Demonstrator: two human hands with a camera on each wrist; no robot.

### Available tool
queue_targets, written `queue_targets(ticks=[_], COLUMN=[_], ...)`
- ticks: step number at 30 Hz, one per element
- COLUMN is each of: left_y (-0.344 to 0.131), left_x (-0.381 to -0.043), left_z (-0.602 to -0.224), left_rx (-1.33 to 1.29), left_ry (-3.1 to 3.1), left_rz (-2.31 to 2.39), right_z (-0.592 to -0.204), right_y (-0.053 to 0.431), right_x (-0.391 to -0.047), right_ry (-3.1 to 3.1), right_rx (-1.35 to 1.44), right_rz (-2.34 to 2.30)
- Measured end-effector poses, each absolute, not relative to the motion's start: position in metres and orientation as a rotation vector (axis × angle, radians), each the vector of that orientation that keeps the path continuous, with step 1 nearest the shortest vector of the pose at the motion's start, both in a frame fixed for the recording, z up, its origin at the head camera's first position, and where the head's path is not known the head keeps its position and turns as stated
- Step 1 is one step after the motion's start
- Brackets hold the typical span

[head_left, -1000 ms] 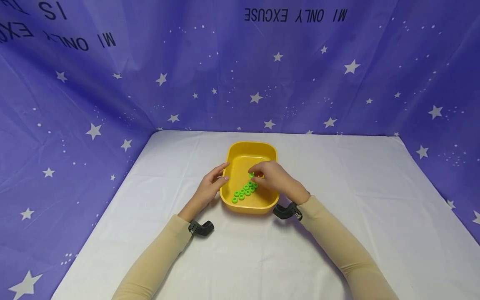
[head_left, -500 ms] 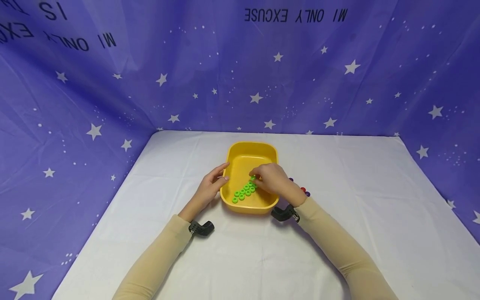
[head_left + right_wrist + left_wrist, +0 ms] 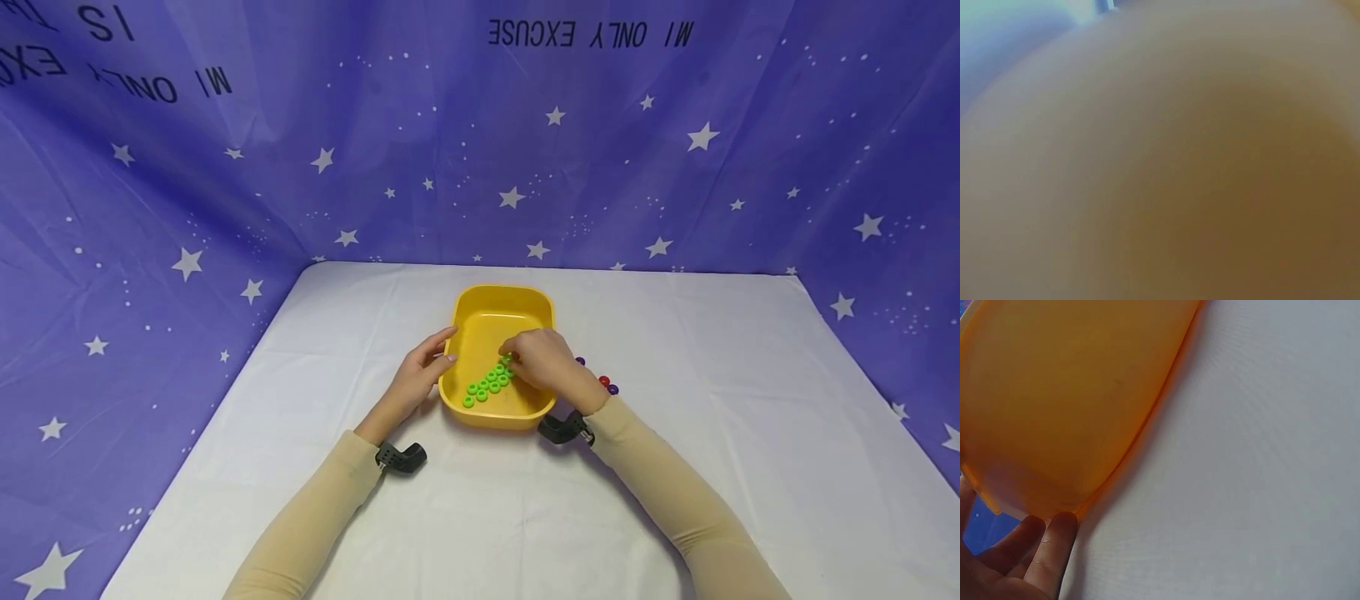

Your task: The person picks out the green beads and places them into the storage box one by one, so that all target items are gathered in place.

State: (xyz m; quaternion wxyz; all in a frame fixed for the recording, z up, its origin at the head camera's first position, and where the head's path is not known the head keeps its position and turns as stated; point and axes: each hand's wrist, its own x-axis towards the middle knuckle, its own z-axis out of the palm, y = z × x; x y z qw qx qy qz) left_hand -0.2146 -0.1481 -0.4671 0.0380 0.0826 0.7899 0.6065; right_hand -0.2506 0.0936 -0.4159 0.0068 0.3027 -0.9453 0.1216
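A yellow tray (image 3: 480,329) lies on the table, and several green ring-shaped beads (image 3: 491,377) form a slanting double row on its floor. My left hand (image 3: 420,367) rests at the tray's left side, fingers extended and tips at the rim. In the left wrist view, its fingertips (image 3: 1063,519) touch the tray's outer wall (image 3: 1066,412). Reaching over the right rim, my right hand (image 3: 543,358) pinches a green bead (image 3: 507,359) at the upper end of the row. Its fingers partly hide that bead. The right wrist view is only a brownish blur.
A red bead (image 3: 603,380) and a purple bead (image 3: 613,390) lie on the white tablecloth (image 3: 675,375) just right of my right wrist, with another purple bead (image 3: 581,361) nearer the tray. A purple starry curtain (image 3: 510,150) encloses the back and sides.
My right hand has shifted slightly down toward the row with the green bead. Red and purple beads beside the wrist have come into view. My left hand and the tray have stayed put.
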Motion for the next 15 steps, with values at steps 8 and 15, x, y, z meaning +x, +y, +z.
queue_targets(ticks=[8,15], left_y=[-0.1485,-0.1482], left_x=[-0.2155,-0.2152], left_z=[-0.4693,-0.4685], left_rx=[0.241,0.239], left_ry=[2.434,2.436], left_rz=[1.849,1.852], right_z=[-0.4154,-0.4159], right_y=[0.0925,0.0905], right_x=[-0.2492,-0.2512], right_ry=[-2.966,-2.970], right_rx=[0.946,0.935], right_rz=[0.347,0.346])
